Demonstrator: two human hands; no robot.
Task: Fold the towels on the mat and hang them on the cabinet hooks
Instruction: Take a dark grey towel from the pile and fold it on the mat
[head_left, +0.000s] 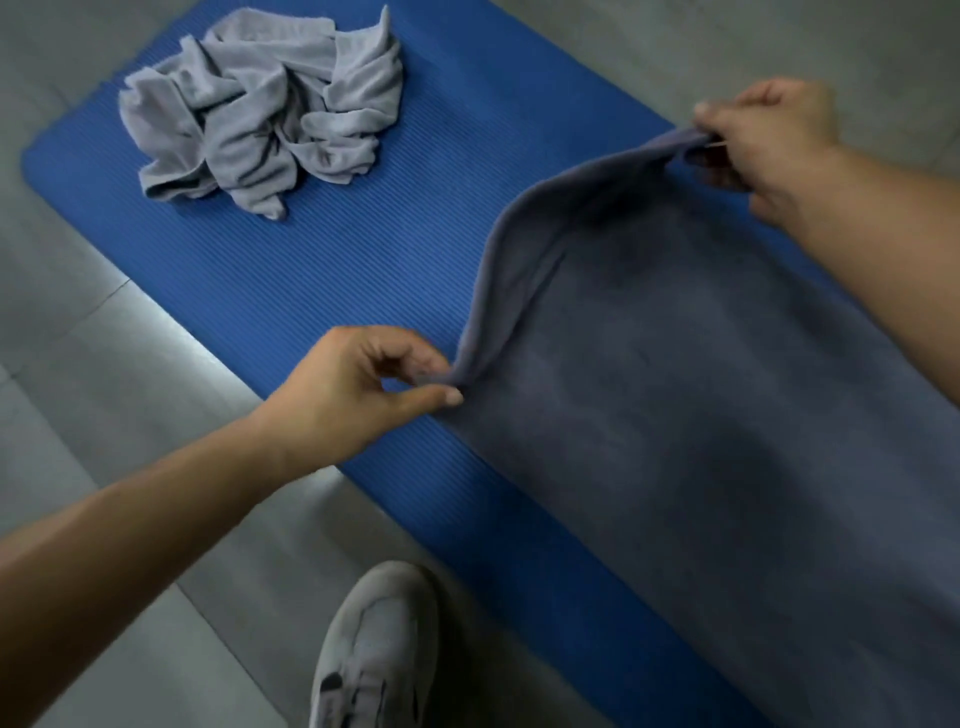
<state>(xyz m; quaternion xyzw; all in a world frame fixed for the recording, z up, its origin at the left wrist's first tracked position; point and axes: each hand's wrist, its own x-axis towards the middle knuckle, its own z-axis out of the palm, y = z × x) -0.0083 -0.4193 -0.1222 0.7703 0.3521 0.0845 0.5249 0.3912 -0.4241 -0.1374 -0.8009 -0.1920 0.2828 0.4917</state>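
mat (363, 270): blue (ribbed) | crumpled towel (260, 109): pale grey | held towel (701, 415): slate blue-grey | shoe (374, 654): grey-white

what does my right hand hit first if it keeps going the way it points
Likely the crumpled light towel, past bare mat; the right hand looks raised, so it may pass above.

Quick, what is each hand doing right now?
Left hand: pinches the near corner of the dark towel.
Right hand: grips the far corner of the same towel, edge lifted between them.
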